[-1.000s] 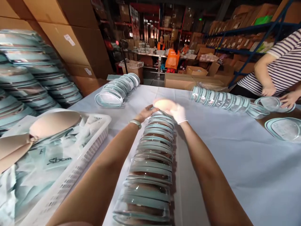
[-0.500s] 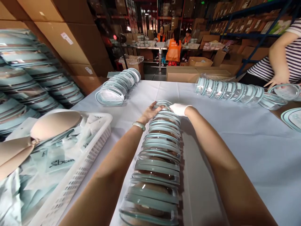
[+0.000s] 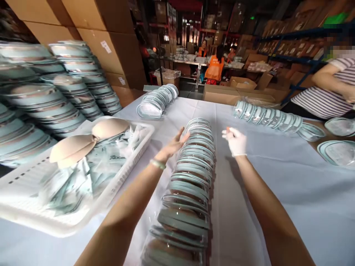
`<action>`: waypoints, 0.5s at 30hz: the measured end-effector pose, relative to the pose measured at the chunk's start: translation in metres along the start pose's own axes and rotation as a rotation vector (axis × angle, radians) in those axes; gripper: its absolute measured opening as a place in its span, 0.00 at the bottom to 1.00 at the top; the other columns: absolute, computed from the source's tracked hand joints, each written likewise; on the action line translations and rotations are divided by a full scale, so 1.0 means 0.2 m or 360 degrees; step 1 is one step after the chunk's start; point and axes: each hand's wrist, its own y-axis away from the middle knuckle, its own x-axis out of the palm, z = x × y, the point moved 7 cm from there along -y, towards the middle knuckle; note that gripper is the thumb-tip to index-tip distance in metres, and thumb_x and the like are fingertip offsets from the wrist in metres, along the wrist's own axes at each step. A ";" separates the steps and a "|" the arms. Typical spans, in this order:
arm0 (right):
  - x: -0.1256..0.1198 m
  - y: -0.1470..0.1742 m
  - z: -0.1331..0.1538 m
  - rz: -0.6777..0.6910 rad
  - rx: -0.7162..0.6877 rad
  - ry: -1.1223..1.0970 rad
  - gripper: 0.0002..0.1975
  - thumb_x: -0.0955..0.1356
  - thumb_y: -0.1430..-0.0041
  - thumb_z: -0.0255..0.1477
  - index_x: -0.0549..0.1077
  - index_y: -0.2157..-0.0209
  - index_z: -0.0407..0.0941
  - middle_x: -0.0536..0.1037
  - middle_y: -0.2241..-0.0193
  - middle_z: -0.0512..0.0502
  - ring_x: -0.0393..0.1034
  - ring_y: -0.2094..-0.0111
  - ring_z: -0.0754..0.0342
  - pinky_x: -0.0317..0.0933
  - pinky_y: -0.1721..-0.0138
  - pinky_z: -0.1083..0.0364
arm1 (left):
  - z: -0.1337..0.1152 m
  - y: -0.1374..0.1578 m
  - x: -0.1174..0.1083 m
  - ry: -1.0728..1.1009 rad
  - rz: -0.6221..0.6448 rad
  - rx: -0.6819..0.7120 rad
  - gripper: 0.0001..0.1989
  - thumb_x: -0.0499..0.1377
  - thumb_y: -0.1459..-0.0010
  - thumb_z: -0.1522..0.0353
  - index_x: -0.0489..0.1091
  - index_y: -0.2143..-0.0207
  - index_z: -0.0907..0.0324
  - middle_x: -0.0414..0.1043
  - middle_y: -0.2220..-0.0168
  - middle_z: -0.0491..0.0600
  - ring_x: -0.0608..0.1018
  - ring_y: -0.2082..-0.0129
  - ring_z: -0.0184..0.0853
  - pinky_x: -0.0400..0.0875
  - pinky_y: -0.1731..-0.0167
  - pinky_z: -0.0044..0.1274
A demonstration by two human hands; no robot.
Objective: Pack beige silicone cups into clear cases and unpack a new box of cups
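A long row of clear plastic cases with pale blue-green edges (image 3: 191, 170) runs away from me down the table, the cases standing on edge against each other. Tan contents show through some of them. My left hand (image 3: 174, 145), with a pale bangle at its wrist, is open beside the row's far left side, its fingertips close to the cases; whether they touch, I cannot tell. To the right of the row, apart from it, my right hand (image 3: 235, 142) wears a white glove. Its fingers are curled together, with a small orange spot at the tips that I cannot identify.
A white plastic basket (image 3: 138, 157) at left holds tan bra cups (image 3: 111, 127) and printed pouches. Stacked cases (image 3: 47, 105) and cardboard boxes (image 3: 91, 48) stand behind it. Two more case rows (image 3: 158, 99) (image 3: 266, 114) lie on the white-covered table. A person in stripes (image 3: 327, 88) stands at right.
My right hand has left the far end of the row and moved right. My left hand has opened away from the cases. The view has shifted left, showing more of the basket.
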 end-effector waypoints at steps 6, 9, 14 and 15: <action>0.08 0.62 0.22 0.0329 -0.0344 0.0538 0.13 0.64 0.35 0.27 0.80 0.55 0.44 0.83 0.61 0.46 0.78 0.59 0.51 0.68 0.52 0.52 | 0.27 0.70 -0.13 0.0325 -0.0176 0.0068 0.37 0.51 0.33 0.46 0.55 0.29 0.53 0.49 0.24 0.52 0.51 0.24 0.44 0.46 0.27 0.37; 0.24 0.81 0.35 0.0525 -0.0503 0.1230 0.16 0.61 0.30 0.31 0.81 0.56 0.48 0.80 0.56 0.44 0.75 0.54 0.48 0.65 0.54 0.52 | 0.39 0.89 -0.04 0.0505 -0.0055 0.0108 0.44 0.55 0.40 0.39 0.58 0.30 0.53 0.51 0.25 0.54 0.52 0.25 0.48 0.45 0.26 0.40; 0.30 0.86 0.37 0.0660 -0.0360 0.1690 0.21 0.58 0.27 0.38 0.79 0.55 0.45 0.77 0.53 0.39 0.73 0.52 0.44 0.63 0.53 0.49 | 0.36 1.01 0.08 0.0439 -0.0095 0.0265 0.38 0.52 0.36 0.41 0.64 0.33 0.54 0.53 0.25 0.55 0.50 0.24 0.46 0.39 0.25 0.39; 0.28 0.86 0.33 0.0672 -0.0307 0.1516 0.19 0.59 0.28 0.38 0.79 0.55 0.45 0.77 0.52 0.39 0.72 0.51 0.44 0.63 0.51 0.49 | 0.34 1.00 0.07 0.0389 -0.0159 0.0273 0.36 0.50 0.34 0.43 0.64 0.33 0.54 0.52 0.25 0.54 0.50 0.24 0.46 0.38 0.25 0.40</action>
